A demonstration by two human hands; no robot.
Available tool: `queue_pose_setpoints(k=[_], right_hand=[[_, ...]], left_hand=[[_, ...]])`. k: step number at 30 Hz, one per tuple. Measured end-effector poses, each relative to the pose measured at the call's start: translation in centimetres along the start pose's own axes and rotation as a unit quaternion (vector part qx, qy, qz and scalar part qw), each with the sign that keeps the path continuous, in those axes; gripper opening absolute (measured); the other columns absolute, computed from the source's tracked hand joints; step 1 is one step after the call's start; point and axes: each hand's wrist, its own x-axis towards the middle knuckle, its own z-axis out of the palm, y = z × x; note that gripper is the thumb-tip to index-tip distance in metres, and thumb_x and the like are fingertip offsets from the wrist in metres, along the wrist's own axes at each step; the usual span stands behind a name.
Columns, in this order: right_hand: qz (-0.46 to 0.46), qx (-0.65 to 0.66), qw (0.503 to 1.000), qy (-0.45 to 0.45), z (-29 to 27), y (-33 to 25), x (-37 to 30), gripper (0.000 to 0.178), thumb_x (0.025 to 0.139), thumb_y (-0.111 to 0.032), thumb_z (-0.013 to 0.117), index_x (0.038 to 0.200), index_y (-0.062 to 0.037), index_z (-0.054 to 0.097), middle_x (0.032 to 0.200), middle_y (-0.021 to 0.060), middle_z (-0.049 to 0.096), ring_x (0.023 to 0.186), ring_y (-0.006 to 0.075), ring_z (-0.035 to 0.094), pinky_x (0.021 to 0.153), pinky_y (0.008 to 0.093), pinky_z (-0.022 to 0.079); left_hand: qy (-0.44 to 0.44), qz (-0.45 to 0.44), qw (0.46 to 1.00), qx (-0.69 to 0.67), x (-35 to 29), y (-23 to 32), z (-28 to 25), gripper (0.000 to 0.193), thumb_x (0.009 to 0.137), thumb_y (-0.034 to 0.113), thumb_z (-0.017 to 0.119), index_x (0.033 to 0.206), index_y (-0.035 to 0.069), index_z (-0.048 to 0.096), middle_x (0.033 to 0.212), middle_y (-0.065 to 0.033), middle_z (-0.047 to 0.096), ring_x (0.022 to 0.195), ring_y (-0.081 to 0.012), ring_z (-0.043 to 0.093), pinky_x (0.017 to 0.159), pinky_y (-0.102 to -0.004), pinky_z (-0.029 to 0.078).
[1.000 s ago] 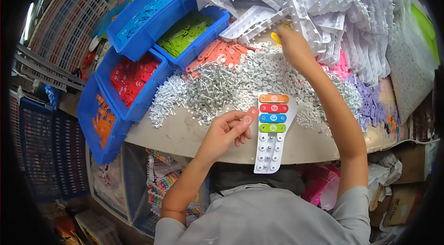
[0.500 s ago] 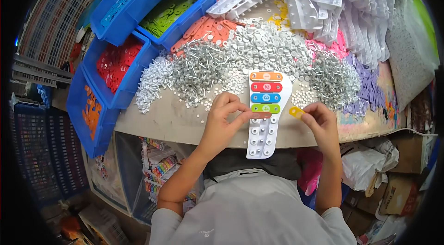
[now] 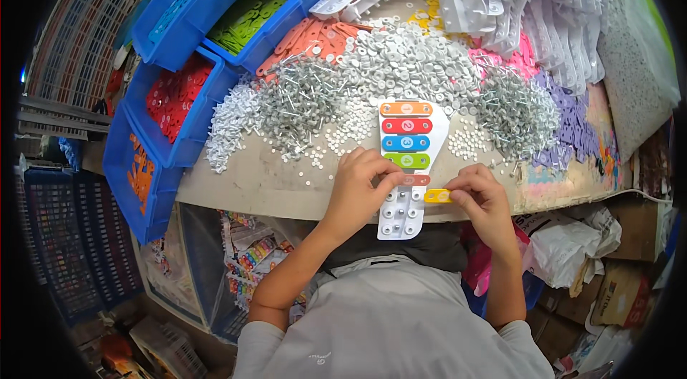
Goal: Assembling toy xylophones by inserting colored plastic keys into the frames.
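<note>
A white plastic base [image 3: 439, 123] lies at the table's front edge, its lower end jutting over my lap. Orange [image 3: 406, 108], red [image 3: 407, 125], blue [image 3: 406, 143] and green [image 3: 415, 161] strips cross its upper part. Just below the green one, a coral strip [image 3: 418, 180] lies across the base, its left end pinched between thumb and forefinger of my left hand [image 3: 360, 191]. My right hand [image 3: 484, 201] grips the right end of a yellow strip [image 3: 436, 196], whose free end reaches the base's right edge. Bare round studs show on the base's lower part.
Behind the base spread heaps of white caps [image 3: 408, 57], metal pins [image 3: 297, 96] and purple strips [image 3: 570, 118]. Blue bins [image 3: 168, 150] with coloured strips stand at the left. More white bases [image 3: 465, 3] are piled at the back right, beside a plastic bag [image 3: 635, 71].
The coral strip has come further across the base, below the green one. My right hand has brought the yellow strip down and left, level with the studs. The view has shifted slightly.
</note>
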Motion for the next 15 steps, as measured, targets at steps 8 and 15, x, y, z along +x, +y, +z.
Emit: queue_pose_setpoints(k=[8, 15], right_hand=[[-0.014, -0.032, 0.999, -0.007, 2.4, -1.4, 0.1, 0.016, 0.086, 0.007, 0.068, 0.099, 0.0014, 0.074, 0.095, 0.0052, 0.056, 0.088, 0.0139, 0.057, 0.077, 0.0250, 0.047], [-0.021, -0.060, 0.998, -0.010, 3.1, -1.7, 0.3, 0.016, 0.086, 0.008, 0.067, 0.099, 0.0027, 0.073, 0.095, 0.0069, 0.058, 0.086, 0.0151, 0.061, 0.076, 0.0268, 0.051]], left_hand=[[0.046, -0.007, 0.998, 0.049, -0.4, 0.3, 0.5, 0.012, 0.082, 0.012, 0.077, 0.085, 0.008, 0.066, 0.076, 0.0001, 0.059, 0.078, -0.0206, 0.054, 0.078, -0.0376, 0.039], [0.103, 0.023, 0.990, 0.090, -0.9, 0.2, 2.0, 0.008, 0.083, 0.010, 0.074, 0.090, 0.010, 0.070, 0.089, -0.0014, 0.056, 0.090, -0.0217, 0.052, 0.082, -0.0392, 0.036]])
